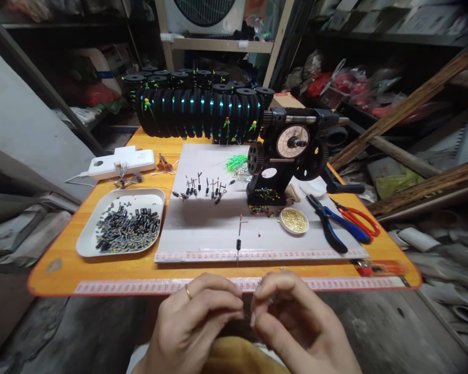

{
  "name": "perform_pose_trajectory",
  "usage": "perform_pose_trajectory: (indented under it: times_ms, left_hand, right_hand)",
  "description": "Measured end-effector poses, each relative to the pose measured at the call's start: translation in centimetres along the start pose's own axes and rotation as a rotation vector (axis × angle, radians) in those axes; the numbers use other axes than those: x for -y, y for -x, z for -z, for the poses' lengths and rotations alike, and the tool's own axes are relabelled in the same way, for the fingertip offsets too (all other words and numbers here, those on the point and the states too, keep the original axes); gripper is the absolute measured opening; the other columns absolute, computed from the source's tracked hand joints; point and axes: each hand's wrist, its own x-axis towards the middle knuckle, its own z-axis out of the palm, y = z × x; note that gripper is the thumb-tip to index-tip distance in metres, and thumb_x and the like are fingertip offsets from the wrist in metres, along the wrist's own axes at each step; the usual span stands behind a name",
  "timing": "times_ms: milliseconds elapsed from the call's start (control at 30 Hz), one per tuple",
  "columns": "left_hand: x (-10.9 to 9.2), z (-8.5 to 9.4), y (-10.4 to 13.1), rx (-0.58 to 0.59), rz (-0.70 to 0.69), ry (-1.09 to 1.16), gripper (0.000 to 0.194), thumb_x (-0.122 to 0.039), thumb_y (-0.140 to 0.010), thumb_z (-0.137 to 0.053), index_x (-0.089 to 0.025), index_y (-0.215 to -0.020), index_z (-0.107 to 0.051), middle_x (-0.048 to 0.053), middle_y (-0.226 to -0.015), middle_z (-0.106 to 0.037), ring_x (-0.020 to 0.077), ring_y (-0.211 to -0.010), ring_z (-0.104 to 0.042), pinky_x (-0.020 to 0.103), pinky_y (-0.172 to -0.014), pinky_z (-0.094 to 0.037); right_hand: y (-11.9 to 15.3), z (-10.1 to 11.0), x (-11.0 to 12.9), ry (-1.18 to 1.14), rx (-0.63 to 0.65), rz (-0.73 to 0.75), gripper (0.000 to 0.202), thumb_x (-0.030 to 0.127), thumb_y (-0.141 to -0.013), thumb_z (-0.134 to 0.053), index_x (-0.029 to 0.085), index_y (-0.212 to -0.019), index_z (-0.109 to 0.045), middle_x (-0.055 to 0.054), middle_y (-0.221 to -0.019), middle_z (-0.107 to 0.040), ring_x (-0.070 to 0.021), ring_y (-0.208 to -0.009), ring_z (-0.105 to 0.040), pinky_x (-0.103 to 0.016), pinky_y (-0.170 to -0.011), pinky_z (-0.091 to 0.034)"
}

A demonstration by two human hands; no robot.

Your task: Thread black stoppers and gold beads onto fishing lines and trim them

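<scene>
Both bare hands, left at seven o'clock and right at five, faced each other, fingers curled.

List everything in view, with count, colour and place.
Table: one, orange, centre.
Board: one, whitish, on table.
Tape measures: two, white-red, front edges.
Tray: one, white, left.
Small parts: many, black-grey, tray and board.
Block: one, white, behind tray.
Geared machine: one, black, centre-right.
Spools: many, black, back.
Tinsel: one bunch, green, beside machine.
Beads: many, gold in dish, mixed by machine.
Pliers: two, blue-black and red, right.
Shelves: several, dark, background.
Left hand: one, gold-ringed, front left.
Right hand: one, bare, front right.
</scene>
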Motion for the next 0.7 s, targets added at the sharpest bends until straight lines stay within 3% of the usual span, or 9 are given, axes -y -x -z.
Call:
perform_pose_trajectory:
  times_ms: [167,333,500,700]
  left_hand:
    - [-1.0,-0.8,-0.4,-0.181,0.280,0.277,0.025,-0.004,-0.077,-0.078,-0.027,-0.088,-0.079,-0.004,-0.075,-0.078,0.0105,-0.066,-0.073,0.013,-0.062,-0.060]
    - [-1.8,-1.9,-0.4,-0.376,0.491,0.567,0.020,-0.016,-0.067,-0.089,-0.027,-0.082,-0.081,-0.002,-0.067,-0.079,0.0130,-0.058,-0.074,0.014,-0.053,-0.060]
    - [-2.3,-1.9,-0.7,-0.392,0.486,0.547,0.019,-0.018,-0.064,-0.091,-0.026,-0.079,-0.082,-0.001,-0.066,-0.079,0.0139,-0.056,-0.073,0.016,-0.055,-0.062]
    - [-1.2,-1.0,-0.4,-0.245,0.330,0.411,0.028,-0.012,-0.072,-0.086,-0.029,-0.092,-0.079,-0.003,-0.073,-0.080,0.0144,-0.059,-0.075,0.019,-0.058,-0.063]
  right_hand:
    - [-0.5,-0.6,0.4,-0.087,0.005,-0.144,0.034,0.048,-0.082,-0.078,0.022,-0.086,-0.056,0.003,-0.074,-0.057,-0.0088,-0.066,-0.051,-0.020,-0.061,-0.040]
    - [-0.7,-0.7,0.7,-0.086,0.026,-0.155,0.037,0.050,-0.083,-0.076,0.021,-0.084,-0.053,0.005,-0.072,-0.054,-0.0064,-0.061,-0.045,-0.020,-0.059,-0.037]
    - [-0.7,-0.7,0.8,-0.053,0.039,-0.170,0.040,0.054,-0.082,-0.075,0.021,-0.084,-0.052,0.005,-0.070,-0.053,-0.0068,-0.061,-0.046,-0.021,-0.059,-0.036]
    - [-0.9,-0.5,0.7,-0.005,0.058,-0.157,0.040,0.054,-0.084,-0.073,0.021,-0.084,-0.051,0.005,-0.070,-0.053,-0.0069,-0.060,-0.047,-0.020,-0.057,-0.038]
